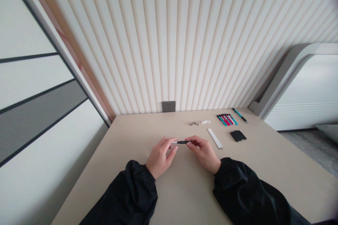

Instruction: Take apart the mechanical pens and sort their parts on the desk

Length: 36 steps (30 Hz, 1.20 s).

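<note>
Just above the table, my right hand [203,151] pinches a slim black pen grip [182,142] between thumb and fingers. A thin white refill [174,142] sticks out of the grip's left end, and a short light piece shows at the right end among my fingers. My left hand [161,156] is at the refill's left end, thumb and index finger apart on either side of it. Whether a fingertip touches the refill there is hard to make out. To the right of my right hand lie several white refills [215,138] side by side.
Behind lie small grey metal tips [194,123] and small white pieces [206,122]. Several coloured pen barrels [227,119], a row of black grips [238,135] and a blue-black pen [240,115] rest at right. A socket [168,106] sits on the ribbed wall behind the table [137,130].
</note>
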Tool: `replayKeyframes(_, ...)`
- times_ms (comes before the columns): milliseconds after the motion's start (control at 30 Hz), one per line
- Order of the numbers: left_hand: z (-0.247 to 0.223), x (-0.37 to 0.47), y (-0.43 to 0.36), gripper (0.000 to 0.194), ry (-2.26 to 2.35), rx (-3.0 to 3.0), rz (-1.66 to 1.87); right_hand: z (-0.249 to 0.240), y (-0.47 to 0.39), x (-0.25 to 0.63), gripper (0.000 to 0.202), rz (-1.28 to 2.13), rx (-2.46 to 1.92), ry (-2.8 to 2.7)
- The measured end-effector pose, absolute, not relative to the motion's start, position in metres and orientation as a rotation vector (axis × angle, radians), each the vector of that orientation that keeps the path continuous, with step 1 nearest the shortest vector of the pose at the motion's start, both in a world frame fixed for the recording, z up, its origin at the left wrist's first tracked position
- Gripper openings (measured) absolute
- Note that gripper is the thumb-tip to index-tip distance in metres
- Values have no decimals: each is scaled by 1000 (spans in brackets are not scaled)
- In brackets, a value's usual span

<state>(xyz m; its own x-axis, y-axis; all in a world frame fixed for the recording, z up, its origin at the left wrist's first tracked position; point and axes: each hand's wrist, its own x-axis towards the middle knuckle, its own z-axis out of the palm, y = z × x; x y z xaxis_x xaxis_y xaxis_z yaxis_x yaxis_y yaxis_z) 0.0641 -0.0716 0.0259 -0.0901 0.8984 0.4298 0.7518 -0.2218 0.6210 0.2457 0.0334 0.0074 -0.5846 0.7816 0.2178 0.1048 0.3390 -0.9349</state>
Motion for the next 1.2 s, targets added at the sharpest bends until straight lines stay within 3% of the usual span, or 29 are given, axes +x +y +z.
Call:
replayKeyframes(367,20,62,-70,15,1810,2099,1151,10,30,245,22,1218,-728,-2006)
replayKeyframes(567,19,62,-71,21,1729,2129,1180,6,30,246,20,1236,-690,-2011)
replayKeyframes(767,19,59,-69,14,1741,2180,1231,6,27,246,32,1294,-727,-1996)
replayKeyframes(933,19,60,-70,14,1736,2188,1237,13,26,246,22,1336,-754,-2017)
replayKeyframes(1200,15,59,-67,14,1757,2086,1254,15,25,246,24,1319,-764,-2060)
